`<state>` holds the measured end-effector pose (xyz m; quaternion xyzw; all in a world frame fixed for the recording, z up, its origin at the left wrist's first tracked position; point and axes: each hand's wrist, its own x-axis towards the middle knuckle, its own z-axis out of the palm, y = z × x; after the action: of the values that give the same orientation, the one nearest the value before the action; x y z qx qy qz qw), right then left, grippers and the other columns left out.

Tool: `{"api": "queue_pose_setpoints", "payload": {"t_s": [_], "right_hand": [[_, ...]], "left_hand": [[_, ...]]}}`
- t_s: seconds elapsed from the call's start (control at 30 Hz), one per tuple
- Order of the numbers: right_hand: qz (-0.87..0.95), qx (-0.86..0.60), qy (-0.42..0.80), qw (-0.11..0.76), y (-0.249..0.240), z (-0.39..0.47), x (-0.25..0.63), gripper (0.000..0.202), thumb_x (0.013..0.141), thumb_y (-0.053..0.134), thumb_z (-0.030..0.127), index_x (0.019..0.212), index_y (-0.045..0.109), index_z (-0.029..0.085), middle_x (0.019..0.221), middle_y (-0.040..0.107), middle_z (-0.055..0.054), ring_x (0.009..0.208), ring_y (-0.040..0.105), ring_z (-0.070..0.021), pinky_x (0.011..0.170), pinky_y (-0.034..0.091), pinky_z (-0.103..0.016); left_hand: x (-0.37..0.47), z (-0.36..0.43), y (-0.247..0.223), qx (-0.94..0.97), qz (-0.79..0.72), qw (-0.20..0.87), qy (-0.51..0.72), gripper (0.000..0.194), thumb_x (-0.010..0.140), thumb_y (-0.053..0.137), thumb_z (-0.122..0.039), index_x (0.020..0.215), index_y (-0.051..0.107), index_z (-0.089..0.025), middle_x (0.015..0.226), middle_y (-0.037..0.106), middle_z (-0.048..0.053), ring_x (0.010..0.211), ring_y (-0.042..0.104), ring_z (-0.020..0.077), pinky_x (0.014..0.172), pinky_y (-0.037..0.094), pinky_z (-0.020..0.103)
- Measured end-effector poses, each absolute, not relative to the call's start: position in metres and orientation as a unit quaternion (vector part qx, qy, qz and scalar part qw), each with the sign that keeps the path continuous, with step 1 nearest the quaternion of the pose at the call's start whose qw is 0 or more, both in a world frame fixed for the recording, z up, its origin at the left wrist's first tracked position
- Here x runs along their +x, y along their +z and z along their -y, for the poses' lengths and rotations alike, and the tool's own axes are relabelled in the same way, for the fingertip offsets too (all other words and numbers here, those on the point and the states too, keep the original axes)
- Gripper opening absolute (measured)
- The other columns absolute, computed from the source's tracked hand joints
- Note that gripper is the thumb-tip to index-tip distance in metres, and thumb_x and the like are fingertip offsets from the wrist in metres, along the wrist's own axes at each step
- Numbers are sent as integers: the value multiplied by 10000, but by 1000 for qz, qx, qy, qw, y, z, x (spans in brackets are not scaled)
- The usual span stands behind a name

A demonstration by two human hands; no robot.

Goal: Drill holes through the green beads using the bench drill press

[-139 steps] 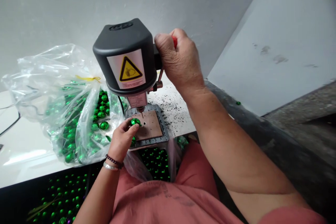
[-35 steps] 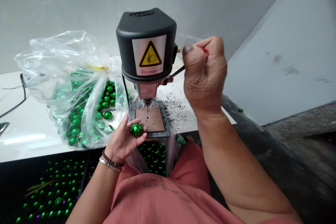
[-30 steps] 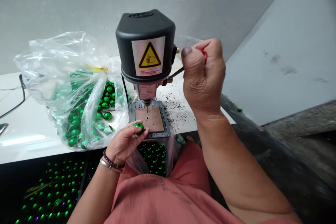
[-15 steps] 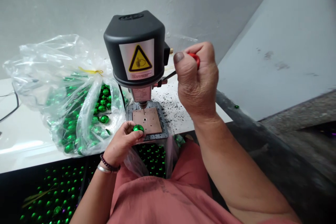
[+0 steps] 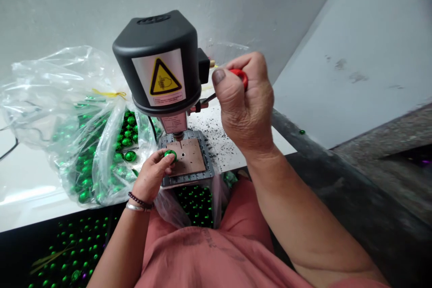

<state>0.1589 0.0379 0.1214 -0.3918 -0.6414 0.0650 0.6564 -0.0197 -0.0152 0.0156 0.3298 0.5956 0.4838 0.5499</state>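
Between the thumb and fingers of my left hand (image 5: 152, 174) is a shiny green ball (image 5: 170, 156), held over the left part of a brown board (image 5: 192, 162). The board has a small dark-centred hole and lies on the grey base of a small drill press (image 5: 157, 65). Above the hole the thin drill bit (image 5: 180, 144) points down, apart from the ball. My right hand (image 5: 246, 99) is closed around the red knob (image 5: 240, 76) on the press's feed lever, up at the right of the machine.
A clear plastic bag (image 5: 104, 148) full of green balls, tied with yellow, stands left on the white table (image 5: 30, 184). Dark shavings (image 5: 219, 139) litter the table right of the press. Below the edge are many more green balls (image 5: 194, 204). One ball (image 5: 302, 132) lies farther right.
My left hand has carried the green ball up and left, further over the board. The right hand stays on the red knob. The view has shifted a little, so the press appears further left.
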Motion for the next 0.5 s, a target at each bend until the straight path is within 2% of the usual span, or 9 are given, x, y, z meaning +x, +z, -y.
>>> {"api": "queue_pose_setpoints", "payload": {"t_s": [0.27,0.5], "right_hand": [[651,-389,84,646,122,-36,161,269,859,422,458,812,433,193,646,401,56,538,422,-16,535,383,-159],[647,-388,113,646,124,-32,161,224,849,453,415,794,420,201,652,405,56,516,383,-23,519,380,-157]], "left_hand": [[-22,-4,-10,452,-650,431,433,415,594,743,-376,909,618,-136,847,690,74,770,636,178,671,493,274],[-15,-11,-16,531,-688,327,371,356,631,695,-358,934,646,-177,906,695,42,831,624,179,760,465,286]]}}
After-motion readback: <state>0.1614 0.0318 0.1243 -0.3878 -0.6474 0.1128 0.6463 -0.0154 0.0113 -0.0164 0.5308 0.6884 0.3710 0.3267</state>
